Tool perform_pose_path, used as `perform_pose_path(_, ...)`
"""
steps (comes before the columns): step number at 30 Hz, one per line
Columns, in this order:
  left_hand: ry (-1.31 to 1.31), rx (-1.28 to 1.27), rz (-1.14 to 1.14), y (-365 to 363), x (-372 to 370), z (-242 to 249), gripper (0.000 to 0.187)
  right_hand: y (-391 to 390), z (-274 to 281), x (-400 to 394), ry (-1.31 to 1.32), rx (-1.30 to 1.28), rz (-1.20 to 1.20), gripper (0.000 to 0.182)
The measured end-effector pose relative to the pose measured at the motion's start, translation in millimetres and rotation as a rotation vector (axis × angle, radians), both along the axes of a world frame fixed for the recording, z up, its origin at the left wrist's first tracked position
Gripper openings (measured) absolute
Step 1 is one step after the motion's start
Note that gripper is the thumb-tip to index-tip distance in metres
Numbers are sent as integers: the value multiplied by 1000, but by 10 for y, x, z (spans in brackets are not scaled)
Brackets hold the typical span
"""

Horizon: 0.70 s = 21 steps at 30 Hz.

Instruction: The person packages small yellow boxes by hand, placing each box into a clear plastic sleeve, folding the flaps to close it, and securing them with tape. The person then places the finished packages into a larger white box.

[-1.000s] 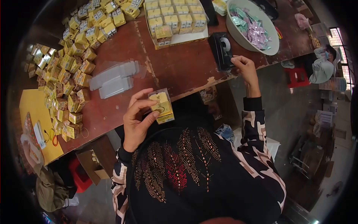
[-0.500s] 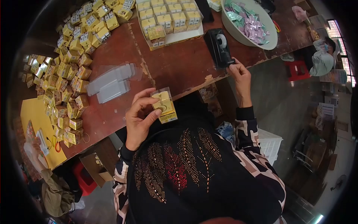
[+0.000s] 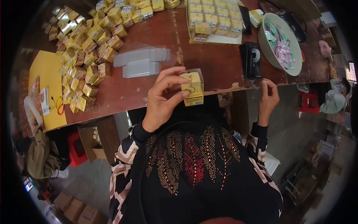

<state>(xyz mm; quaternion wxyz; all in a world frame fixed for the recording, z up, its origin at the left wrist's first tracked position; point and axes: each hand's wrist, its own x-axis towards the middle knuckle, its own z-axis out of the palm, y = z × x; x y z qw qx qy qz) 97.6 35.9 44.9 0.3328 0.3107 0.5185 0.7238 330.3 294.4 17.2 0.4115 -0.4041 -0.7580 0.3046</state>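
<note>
My left hand (image 3: 160,100) grips a small yellow box (image 3: 192,89) in a clear plastic case, thumb and fingers on its side, just off the table's front edge. My right hand (image 3: 269,98) is closed in a pinch near the front end of a black tape dispenser (image 3: 249,61), a short gap away from it. Whatever is between those fingertips, if anything, is too small to make out. Flat clear plastic cases (image 3: 141,62) lie on the table behind my left hand.
Many yellow boxes (image 3: 89,46) are heaped at the left. A tray (image 3: 220,39) holds rows of them at the back. A pale bowl (image 3: 297,61) of green and pink sachets stands right. A person's hand (image 3: 34,115) is at far left; another person (image 3: 334,98) is at right.
The view has turned, so the table things appear farther right. My right hand has come off the tape dispenser's front end, fingers still pinched. My left hand keeps hold of the cased box.
</note>
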Motion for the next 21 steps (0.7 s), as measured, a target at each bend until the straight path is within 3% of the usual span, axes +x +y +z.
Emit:
perform_pose_path(1, 2, -13, 9, -1, -7, -14, 27, -138, 150, -97, 118, -138, 95, 11)
perform_pose_path(2, 171, -17, 56, 15, -13, -39, 27, -282, 274, -180, 238, -272, 180, 11)
perform_pose_path(3, 339, -13, 98, 30, -1, -52, 27, -449, 396, -279, 239, -274, 175, 11)
perform_pose_path(5, 415, -4, 129, 56, 41, 2, 27, -764, 569, -525, 295, -485, 461, 11)
perform_pose_path(7, 497, 4, 175, 78, 55, 21, 27, -969, 518, -722, 367, -610, 699, 26)
perform_pose_path(8, 552, 18, 217, 76, 57, 3, 28, -1063, 527, -835, 368, -608, 708, 26)
perform_pose_path(10, 607, 27, 265, 54, 47, -18, 28, -1217, 559, -1009, 461, -858, 749, 45)
perform_pose_path(13, 711, 31, 317, 27, 28, -50, 31, -1280, 464, -1114, 459, -892, 758, 56)
perform_pose_path(21, 874, 47, 384, 46, 21, -87, 33, -1274, 563, -1177, 351, -938, 707, 53)
